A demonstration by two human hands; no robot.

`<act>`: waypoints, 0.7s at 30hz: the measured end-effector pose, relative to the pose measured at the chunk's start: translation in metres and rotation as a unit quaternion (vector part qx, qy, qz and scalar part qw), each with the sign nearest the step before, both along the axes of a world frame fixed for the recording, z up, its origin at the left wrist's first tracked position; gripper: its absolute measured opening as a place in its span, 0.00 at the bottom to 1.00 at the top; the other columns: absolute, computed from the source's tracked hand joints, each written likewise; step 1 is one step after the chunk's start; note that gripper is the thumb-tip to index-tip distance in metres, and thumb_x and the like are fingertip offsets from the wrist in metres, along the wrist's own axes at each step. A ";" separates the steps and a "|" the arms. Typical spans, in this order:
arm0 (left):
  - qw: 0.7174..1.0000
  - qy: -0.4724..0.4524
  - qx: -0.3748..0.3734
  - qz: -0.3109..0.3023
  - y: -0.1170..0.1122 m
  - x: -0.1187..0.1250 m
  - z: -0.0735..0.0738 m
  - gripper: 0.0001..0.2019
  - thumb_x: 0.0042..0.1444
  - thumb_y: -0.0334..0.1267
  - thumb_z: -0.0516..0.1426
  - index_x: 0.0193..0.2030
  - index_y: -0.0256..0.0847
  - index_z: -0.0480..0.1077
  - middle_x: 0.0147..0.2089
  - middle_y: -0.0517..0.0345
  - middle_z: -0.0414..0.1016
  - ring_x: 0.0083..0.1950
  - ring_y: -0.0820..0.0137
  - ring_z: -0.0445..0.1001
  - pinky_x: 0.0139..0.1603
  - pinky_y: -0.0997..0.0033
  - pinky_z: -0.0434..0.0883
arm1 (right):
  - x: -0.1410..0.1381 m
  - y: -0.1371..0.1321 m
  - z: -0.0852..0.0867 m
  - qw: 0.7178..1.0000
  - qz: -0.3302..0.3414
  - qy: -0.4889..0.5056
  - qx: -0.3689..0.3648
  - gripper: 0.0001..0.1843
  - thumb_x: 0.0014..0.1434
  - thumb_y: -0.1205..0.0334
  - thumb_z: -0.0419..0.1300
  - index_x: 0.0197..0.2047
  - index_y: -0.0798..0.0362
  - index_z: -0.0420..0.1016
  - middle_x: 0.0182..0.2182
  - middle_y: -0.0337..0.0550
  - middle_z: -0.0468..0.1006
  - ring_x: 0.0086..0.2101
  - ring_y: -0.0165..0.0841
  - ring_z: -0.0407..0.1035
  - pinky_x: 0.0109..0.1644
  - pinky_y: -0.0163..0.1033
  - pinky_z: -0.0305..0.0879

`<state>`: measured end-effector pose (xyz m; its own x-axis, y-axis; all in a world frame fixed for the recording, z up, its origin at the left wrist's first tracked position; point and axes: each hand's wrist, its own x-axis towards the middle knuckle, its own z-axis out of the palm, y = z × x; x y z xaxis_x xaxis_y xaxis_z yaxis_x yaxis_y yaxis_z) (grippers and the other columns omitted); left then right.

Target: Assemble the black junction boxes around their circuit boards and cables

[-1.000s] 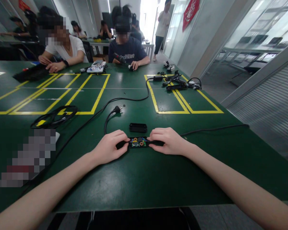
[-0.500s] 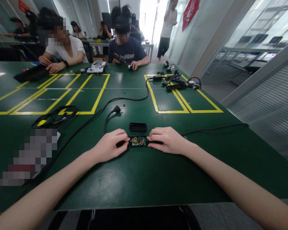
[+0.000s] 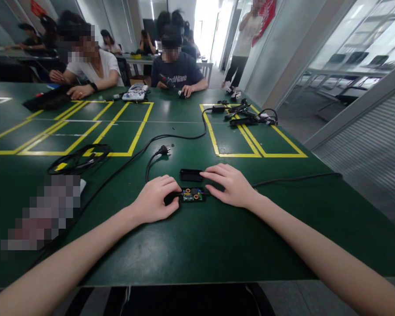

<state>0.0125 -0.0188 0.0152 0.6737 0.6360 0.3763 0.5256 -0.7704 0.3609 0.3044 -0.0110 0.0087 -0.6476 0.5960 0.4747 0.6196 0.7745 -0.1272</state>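
An opened power adapter (image 3: 192,195) lies on the green table (image 3: 197,245), its circuit board showing. My left hand (image 3: 156,198) is curled around the adapter's left end, pinning it down. My right hand (image 3: 228,184) has its fingers stretched out, fingertips touching the right end of the black cover (image 3: 191,175) that lies just behind the adapter. A black cord with a plug (image 3: 161,151) runs off from the left hand, and another cord (image 3: 296,178) trails to the right.
A coil of black cable (image 3: 79,159) lies at left near a blurred object (image 3: 42,210). More adapters and cables (image 3: 246,115) sit in the yellow-taped box at back right. Two people sit at the far edge, and another person stands behind.
My right hand let go of the adapter's right end and moved up to the black cover, fingers extended. The left hand kept its hold. The standing person walked nearer.
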 end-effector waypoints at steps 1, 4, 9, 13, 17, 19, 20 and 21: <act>1.000 -0.002 0.002 0.006 0.000 0.001 0.000 0.06 0.60 0.33 0.57 0.41 0.40 0.75 0.40 0.53 0.79 0.41 0.62 0.76 0.44 0.62 0.75 | 0.000 0.002 -0.002 1.000 -0.014 -0.003 -0.012 0.21 0.72 0.58 0.58 0.64 0.51 0.77 0.58 0.57 0.80 0.53 0.48 0.74 0.55 0.57 0.74; 1.000 -0.006 0.000 0.021 0.000 0.000 0.000 0.10 0.61 0.38 0.60 0.48 0.41 0.75 0.47 0.50 0.79 0.47 0.59 0.77 0.49 0.57 0.77 | 0.000 0.003 -0.007 0.998 -0.012 -0.021 -0.050 0.21 0.73 0.60 0.57 0.66 0.46 0.76 0.65 0.55 0.75 0.62 0.49 0.70 0.63 0.64 0.69; 0.999 0.012 -0.012 0.031 0.003 -0.005 -0.006 0.30 0.56 0.49 0.68 0.64 0.43 0.71 0.65 0.41 0.73 0.63 0.47 0.73 0.62 0.44 0.73 | 0.000 0.002 -0.008 0.995 0.004 0.021 -0.097 0.13 0.72 0.64 0.59 0.52 0.48 0.84 0.58 0.53 0.80 0.56 0.46 0.75 0.60 0.58 0.73; 0.999 0.027 -0.019 0.011 0.005 -0.004 -0.011 0.30 0.56 0.48 0.69 0.64 0.44 0.72 0.65 0.43 0.76 0.65 0.48 0.73 0.66 0.42 0.70 | -0.003 0.001 -0.009 0.979 0.015 0.127 -0.157 0.08 0.69 0.66 0.62 0.44 0.50 0.85 0.53 0.51 0.80 0.49 0.41 0.79 0.56 0.52 0.77; 1.000 0.008 -0.014 0.001 0.005 -0.003 -0.011 0.24 0.58 0.43 0.69 0.60 0.43 0.75 0.58 0.45 0.81 0.61 0.51 0.77 0.62 0.47 0.73 | -0.009 -0.002 -0.010 0.946 0.010 0.230 -0.229 0.05 0.65 0.67 0.65 0.42 0.51 0.83 0.51 0.49 0.78 0.42 0.36 0.79 0.51 0.47 0.81; 1.000 0.003 -0.007 0.000 0.005 -0.002 -0.011 0.22 0.58 0.43 0.69 0.58 0.43 0.76 0.58 0.45 0.81 0.60 0.52 0.77 0.61 0.48 0.74 | -0.011 -0.004 -0.011 0.928 0.010 0.265 -0.262 0.07 0.64 0.66 0.66 0.45 0.51 0.83 0.52 0.48 0.76 0.41 0.34 0.79 0.49 0.45 0.82; 1.000 0.001 -0.003 0.001 0.005 -0.003 -0.010 0.21 0.58 0.43 0.69 0.57 0.43 0.76 0.58 0.45 0.80 0.59 0.52 0.78 0.60 0.48 0.74 | -0.013 -0.005 -0.011 0.922 0.011 0.275 -0.273 0.09 0.64 0.66 0.66 0.47 0.51 0.82 0.52 0.48 0.76 0.41 0.34 0.79 0.49 0.44 0.82; 1.000 -0.002 0.001 0.003 0.004 -0.003 -0.010 0.21 0.57 0.42 0.69 0.57 0.43 0.77 0.58 0.44 0.80 0.59 0.52 0.78 0.60 0.48 0.75 | -0.013 -0.006 -0.011 0.917 0.012 0.282 -0.282 0.11 0.64 0.66 0.66 0.50 0.50 0.82 0.53 0.47 0.75 0.42 0.34 0.79 0.50 0.44 0.82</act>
